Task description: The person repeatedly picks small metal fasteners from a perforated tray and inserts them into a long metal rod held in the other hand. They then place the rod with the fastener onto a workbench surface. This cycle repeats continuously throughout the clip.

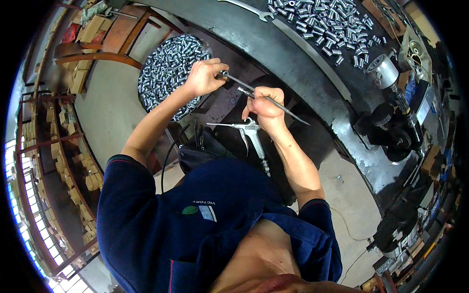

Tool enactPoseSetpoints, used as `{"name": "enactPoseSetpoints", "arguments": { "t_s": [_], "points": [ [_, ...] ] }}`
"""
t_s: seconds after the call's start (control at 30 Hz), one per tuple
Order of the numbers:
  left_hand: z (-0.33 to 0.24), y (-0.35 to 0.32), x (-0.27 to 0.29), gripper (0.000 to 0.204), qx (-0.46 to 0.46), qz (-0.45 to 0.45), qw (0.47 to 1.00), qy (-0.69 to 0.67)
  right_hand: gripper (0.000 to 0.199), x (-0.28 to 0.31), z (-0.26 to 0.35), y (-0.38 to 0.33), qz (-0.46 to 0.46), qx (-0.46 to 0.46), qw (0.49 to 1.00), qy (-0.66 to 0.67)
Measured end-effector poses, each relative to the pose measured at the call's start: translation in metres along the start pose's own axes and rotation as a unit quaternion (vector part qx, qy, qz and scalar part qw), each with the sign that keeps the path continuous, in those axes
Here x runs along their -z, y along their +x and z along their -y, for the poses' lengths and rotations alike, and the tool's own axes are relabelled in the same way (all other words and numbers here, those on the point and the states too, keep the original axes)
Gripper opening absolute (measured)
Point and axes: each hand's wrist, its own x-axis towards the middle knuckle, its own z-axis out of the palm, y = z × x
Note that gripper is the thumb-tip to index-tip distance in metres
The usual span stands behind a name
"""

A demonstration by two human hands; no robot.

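My left hand (207, 77) is closed, its fingertips pinching a small metal sleeve (223, 73). A thin grey rod (292, 114) runs from that sleeve through my right hand (267, 106), which is closed around it. The rod's upper end meets the sleeve; whether it goes into the bore I cannot tell. A second small shiny cylinder (244, 92) sticks out by the right fingers. Just below the right hand, a silver air blow gun (251, 130) lies across my lap, nozzle pointing left.
A round container (141, 100) full of small metal sleeves stands at left, beside a wooden chair (119, 31). On the dark workbench (288, 53) are a loose pile of sleeves (327, 24), an open-end wrench (251, 9) and a black fixture (395, 132). Shelves (51, 146) line the left.
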Motion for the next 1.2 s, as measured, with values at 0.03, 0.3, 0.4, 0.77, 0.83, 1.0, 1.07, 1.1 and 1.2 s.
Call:
{"name": "enactPoseSetpoints", "arguments": {
  "t_s": [0.03,0.3,0.4,0.77,0.83,1.0,1.07,1.1,1.2],
  "points": [
    [-0.001,-0.001,-0.002,0.026,-0.026,-0.005,1.000,0.007,0.021,0.000,0.000,0.001,0.001,-0.005,1.000,0.009],
    [-0.025,0.005,-0.013,0.029,-0.091,0.003,0.995,-0.034,0.021,-0.001,-0.024,0.009,-0.019,0.035,0.982,-0.182],
    [0.019,0.004,0.005,0.023,-0.038,-0.027,0.998,0.034,0.020,0.004,-0.009,0.003,-0.019,0.040,0.992,-0.121],
    [-0.051,0.166,-0.011,0.027,-0.186,-0.042,0.981,0.016,0.023,0.008,-0.033,0.005,-0.018,0.033,0.984,-0.174],
    [-0.078,0.203,-0.011,0.024,-0.168,-0.053,0.982,-0.072,0.021,0.009,-0.033,0.007,-0.032,0.035,0.983,-0.175],
    [-0.090,0.214,0.022,0.021,-0.007,-0.023,0.904,-0.426,0.019,0.018,-0.055,0.007,-0.067,0.045,0.984,-0.158],
    [-0.060,0.184,0.037,0.019,-0.033,-0.037,0.961,-0.274,0.019,0.015,-0.045,0.006,-0.058,0.050,0.983,-0.169],
    [-0.039,0.165,0.044,0.020,-0.071,-0.072,0.981,-0.163,0.020,0.011,-0.037,0.006,-0.052,0.052,0.982,-0.175],
    [0.034,0.089,0.048,0.022,0.126,-0.065,0.962,-0.232,0.022,0.004,-0.030,0.004,-0.052,0.028,0.985,-0.162]
  ]
}}
